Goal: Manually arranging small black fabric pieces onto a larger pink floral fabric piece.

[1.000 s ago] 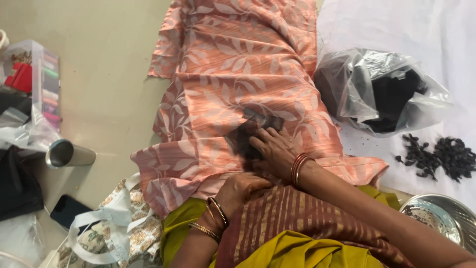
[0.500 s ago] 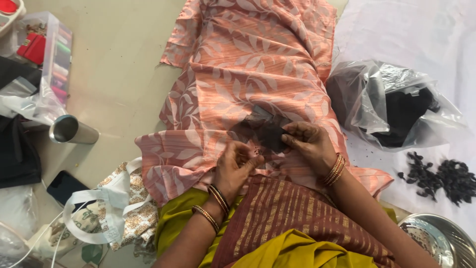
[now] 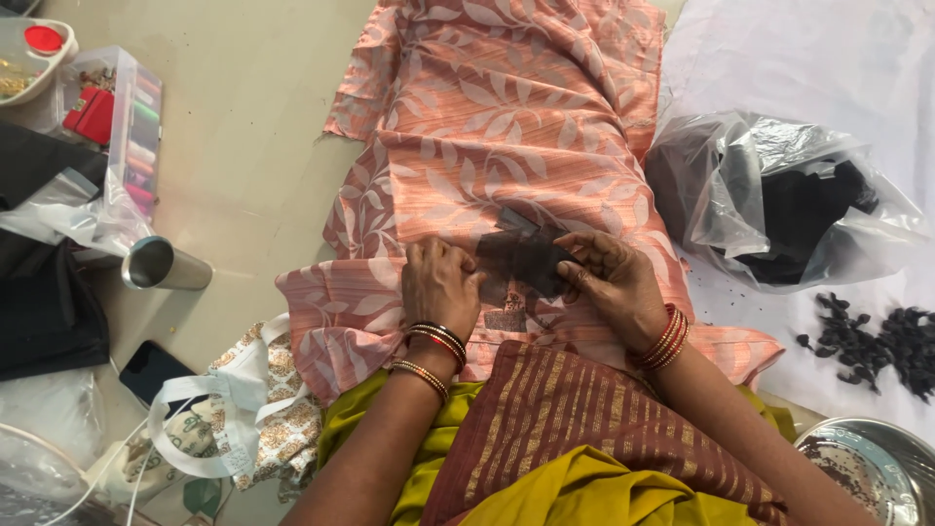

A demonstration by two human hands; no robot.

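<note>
Sheer black netting lies on the peach leaf-print fabric spread over the floor. My left hand is curled, pinning its edge; my right hand pinches the far side. I judge I'm positioning it; next needs smoothing it flat.

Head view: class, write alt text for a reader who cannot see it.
Two bangled hands, left hand and right hand, hold a small sheer black patch flat on peach leaf-print fabric spread on the floor. A clear bag of black cloth lies right, a steel cup left.
</note>
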